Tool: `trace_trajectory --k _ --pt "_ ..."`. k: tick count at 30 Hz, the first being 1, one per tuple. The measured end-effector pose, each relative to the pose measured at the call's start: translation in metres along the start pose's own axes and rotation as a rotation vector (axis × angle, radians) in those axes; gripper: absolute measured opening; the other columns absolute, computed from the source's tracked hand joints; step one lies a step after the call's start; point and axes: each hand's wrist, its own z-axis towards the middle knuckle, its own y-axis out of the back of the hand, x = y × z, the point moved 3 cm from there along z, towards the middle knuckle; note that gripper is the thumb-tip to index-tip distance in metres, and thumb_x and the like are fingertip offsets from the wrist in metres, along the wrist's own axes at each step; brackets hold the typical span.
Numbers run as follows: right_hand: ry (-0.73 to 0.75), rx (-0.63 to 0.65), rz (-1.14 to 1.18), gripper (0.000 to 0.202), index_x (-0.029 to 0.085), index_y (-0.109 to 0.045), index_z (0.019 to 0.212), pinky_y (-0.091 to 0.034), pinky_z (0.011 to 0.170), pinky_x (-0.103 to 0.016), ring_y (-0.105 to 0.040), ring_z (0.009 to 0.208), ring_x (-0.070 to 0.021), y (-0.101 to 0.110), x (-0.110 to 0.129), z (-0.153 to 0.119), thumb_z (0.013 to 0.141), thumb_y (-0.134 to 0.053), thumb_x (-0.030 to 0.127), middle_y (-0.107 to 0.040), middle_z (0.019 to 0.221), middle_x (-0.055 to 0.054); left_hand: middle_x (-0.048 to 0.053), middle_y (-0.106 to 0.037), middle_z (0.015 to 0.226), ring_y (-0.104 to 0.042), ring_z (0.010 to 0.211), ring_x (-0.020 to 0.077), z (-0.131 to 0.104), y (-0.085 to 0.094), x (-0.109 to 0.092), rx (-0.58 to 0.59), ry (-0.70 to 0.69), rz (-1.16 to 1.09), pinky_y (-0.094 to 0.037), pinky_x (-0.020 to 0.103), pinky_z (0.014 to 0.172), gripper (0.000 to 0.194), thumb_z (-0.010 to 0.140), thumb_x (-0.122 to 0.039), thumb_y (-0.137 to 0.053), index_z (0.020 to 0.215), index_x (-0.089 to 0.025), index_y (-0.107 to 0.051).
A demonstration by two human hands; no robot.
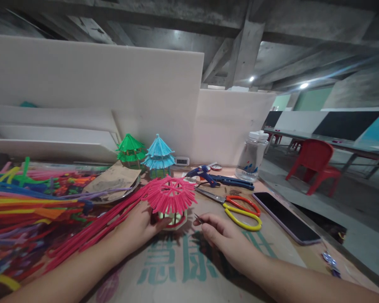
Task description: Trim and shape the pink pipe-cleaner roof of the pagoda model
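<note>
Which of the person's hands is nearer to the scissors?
The right hand: it is just on the near side of the scissors, apart from them. The left hand is farther off to the left, at the pink model.

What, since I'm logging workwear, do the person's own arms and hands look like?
The left hand and right hand are ungloved. No sleeve shows on the left forearm or right forearm, and no watch or bracelet is visible on either.
</note>
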Motion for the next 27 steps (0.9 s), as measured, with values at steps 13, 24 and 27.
trace_trajectory --k 13,24,27 --pt "0.045 -0.016 0.065 0.054 0.018 -0.068 0.102 -0.033 0.051 -0.023 -0.034 0.055 -0.0093 0.004 0.0 0.0 0.082 -0.078 0.068 -0.042 0.067 0.007 0.01 -0.083 0.104 -0.078 0.099 0.0301 0.002 0.002 -0.006 0.008 -0.052 -0.09 -0.06 0.041 0.095 0.042 0.101 -0.057 -0.055 0.107 -0.022 -0.078" --pt "0.066 -0.064 0.008 0.056 0.017 -0.067 0.094 -0.021 0.048 -0.025 -0.029 0.049 -0.0087 0.008 0.001 0.0 0.087 -0.07 0.072 -0.036 0.055 0.01 0.008 -0.083 0.099 -0.078 0.1 0.0305 0.004 0.009 -0.011 -0.04 -0.103 -0.078 -0.06 0.043 0.096 0.038 0.1 -0.055 -0.057 0.104 -0.025 -0.08" --pt "0.058 -0.052 -0.015 0.055 0.016 -0.068 0.096 -0.021 0.048 -0.024 -0.03 0.049 -0.0086 0.008 0.001 0.001 0.086 -0.071 0.07 -0.036 0.055 0.01 0.008 -0.084 0.097 -0.078 0.092 0.0308 0.005 0.009 -0.011 -0.047 -0.084 -0.082 -0.061 0.044 0.09 0.045 0.099 -0.061 -0.056 0.114 -0.025 -0.079"
